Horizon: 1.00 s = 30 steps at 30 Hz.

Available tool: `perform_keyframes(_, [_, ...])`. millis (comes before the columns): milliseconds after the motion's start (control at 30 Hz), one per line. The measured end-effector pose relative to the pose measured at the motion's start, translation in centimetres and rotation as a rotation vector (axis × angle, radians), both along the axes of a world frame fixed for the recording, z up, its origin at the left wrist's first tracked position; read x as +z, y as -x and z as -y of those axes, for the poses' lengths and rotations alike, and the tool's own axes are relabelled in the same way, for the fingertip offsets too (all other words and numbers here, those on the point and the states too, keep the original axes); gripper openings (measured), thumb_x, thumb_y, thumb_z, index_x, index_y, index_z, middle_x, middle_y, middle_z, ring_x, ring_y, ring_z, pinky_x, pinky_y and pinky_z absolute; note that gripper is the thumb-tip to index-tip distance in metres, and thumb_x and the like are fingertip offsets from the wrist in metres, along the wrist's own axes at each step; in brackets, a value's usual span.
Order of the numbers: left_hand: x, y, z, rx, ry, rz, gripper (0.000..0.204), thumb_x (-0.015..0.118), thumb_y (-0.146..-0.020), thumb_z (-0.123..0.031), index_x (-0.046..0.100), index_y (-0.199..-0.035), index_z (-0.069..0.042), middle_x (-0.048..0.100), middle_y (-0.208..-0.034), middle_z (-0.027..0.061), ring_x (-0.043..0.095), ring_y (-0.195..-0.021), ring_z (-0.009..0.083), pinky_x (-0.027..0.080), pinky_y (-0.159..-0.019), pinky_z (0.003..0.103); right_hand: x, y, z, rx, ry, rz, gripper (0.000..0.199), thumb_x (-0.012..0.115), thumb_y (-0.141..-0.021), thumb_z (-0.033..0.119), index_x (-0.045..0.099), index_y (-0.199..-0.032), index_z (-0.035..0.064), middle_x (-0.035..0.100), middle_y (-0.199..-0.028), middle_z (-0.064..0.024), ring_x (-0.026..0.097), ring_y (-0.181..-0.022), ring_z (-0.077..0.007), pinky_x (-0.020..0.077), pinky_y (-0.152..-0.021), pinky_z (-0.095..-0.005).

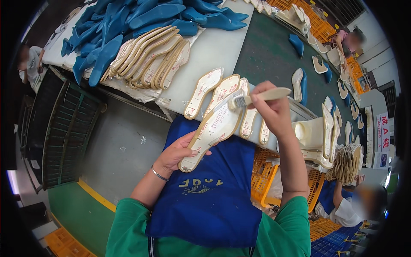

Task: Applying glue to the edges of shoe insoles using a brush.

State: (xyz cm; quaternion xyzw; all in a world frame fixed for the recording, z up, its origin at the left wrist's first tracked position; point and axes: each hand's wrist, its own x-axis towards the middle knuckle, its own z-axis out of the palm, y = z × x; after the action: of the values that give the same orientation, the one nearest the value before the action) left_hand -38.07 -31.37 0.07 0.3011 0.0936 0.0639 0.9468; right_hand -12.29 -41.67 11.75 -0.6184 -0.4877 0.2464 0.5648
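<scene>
My left hand [174, 152] grips a pale insole [219, 122] by its narrow heel end, thumb on top, over my blue apron [205, 171]. The insole is white with red print and a tan rim, tilted up toward the table. My right hand [276, 113] is closed round the wooden handle of a flat brush [274, 93]. Its bristles meet the insole's upper face near the wide forepart. Just beyond, several more insoles [200, 95] lie along the table's near edge, partly hidden behind the held one and my right hand.
A stack of insoles [147, 58] and a heap of blue shoe lasts [100, 36] lie far left. A green conveyor [261, 53] carries lasts and shoe parts. Right of my hand stand a whitish container [303, 133] and orange crates [316, 185]. A co-worker [342, 205] sits at right; a dark rack [68, 132] stands left.
</scene>
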Motion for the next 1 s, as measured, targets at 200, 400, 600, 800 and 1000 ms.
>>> perform_keyframes(200, [-0.2,0.0,0.0,0.031,-0.003,0.016,0.075,0.060,-0.080,0.003,0.029,-0.149,0.002,0.048,-0.140,0.0268,0.049,-0.131,0.0342,0.047,-0.104,0.040,-0.7,-2.2,-0.4,-0.263,-0.075,0.084,0.009,0.060,-0.092,0.007,0.060,-0.087,-0.0004,0.060,-0.082,-0.0029,0.060,-0.075,-0.0085,0.0466,-0.067,-0.0234])
perform_keyframes(400, [0.4,-1.2,0.4,0.063,0.009,0.063,0.075,0.057,-0.082,0.003,0.027,-0.151,-0.001,0.049,-0.141,0.0208,0.051,-0.130,0.0279,0.044,-0.106,0.039,-3.4,1.3,1.2,-0.150,-0.055,0.073,0.005,0.059,-0.089,0.005,0.060,-0.087,0.0006,0.061,-0.080,-0.0039,0.059,-0.075,-0.0096,0.0464,-0.067,-0.0250])
perform_keyframes(600, [-0.3,-1.2,0.4,0.061,0.097,-0.017,0.073,0.054,-0.085,0.004,0.025,-0.152,-0.002,0.046,-0.144,0.0183,0.047,-0.134,0.0277,0.045,-0.107,0.038,-5.2,5.6,2.5,-0.058,0.012,-0.034,0.005,0.062,-0.087,0.006,0.061,-0.087,0.0014,0.063,-0.078,-0.0039,0.058,-0.072,-0.0089,0.0460,-0.064,-0.0251])
perform_keyframes(800, [2.5,-2.9,1.0,0.188,0.106,0.082,0.074,0.052,-0.085,0.006,0.022,-0.152,-0.002,0.046,-0.144,0.0172,0.048,-0.133,0.0258,0.046,-0.106,0.036,-4.8,3.6,1.0,-0.340,-0.098,-0.069,0.005,0.062,-0.086,0.006,0.062,-0.086,0.0005,0.065,-0.077,-0.0055,0.061,-0.070,-0.0109,0.0486,-0.064,-0.0262])
perform_keyframes(1000, [2.2,-2.9,1.1,0.242,0.167,0.094,0.075,0.051,-0.086,0.007,0.020,-0.153,-0.004,0.047,-0.143,0.0171,0.050,-0.131,0.0260,0.045,-0.107,0.037,-5.7,7.3,1.4,-0.101,-0.173,0.155,0.004,0.064,-0.084,0.006,0.062,-0.085,0.0025,0.064,-0.074,-0.0092,0.062,-0.061,-0.0183,0.0479,-0.057,-0.0289])
